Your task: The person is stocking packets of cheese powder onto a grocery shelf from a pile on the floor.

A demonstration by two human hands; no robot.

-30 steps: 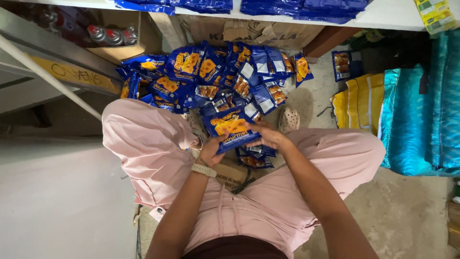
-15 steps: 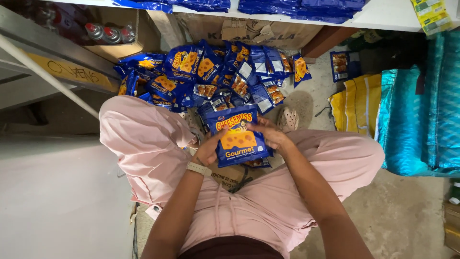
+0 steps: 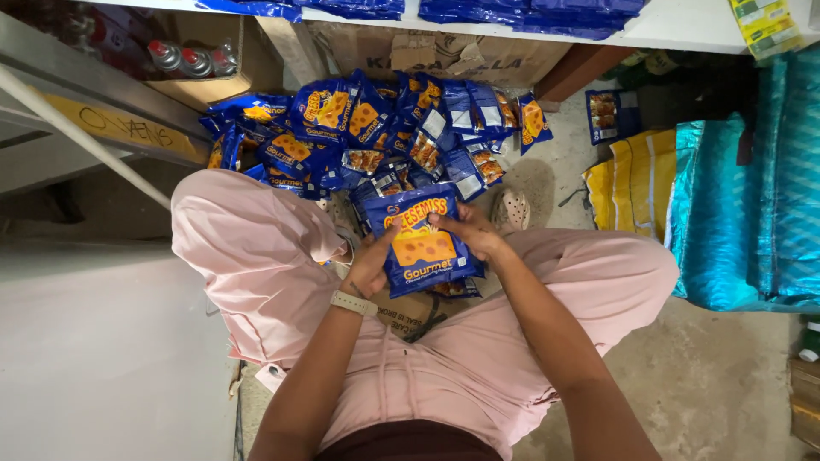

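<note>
Now both hands' fingers point(image 3: 444, 224) clasp blue snack packet point(image 3: 421, 249).

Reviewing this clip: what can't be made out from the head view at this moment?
- Back of the blue snack packet with a yellow cheese picture: faces away from the head camera.
- Left hand and right hand: palms and some fingers hidden behind the packet.
- Lower layers of the heap of blue snack packets on the floor: covered by upper packets.
- Flat blue packets on the white shelf: cut off by the top edge.
</note>
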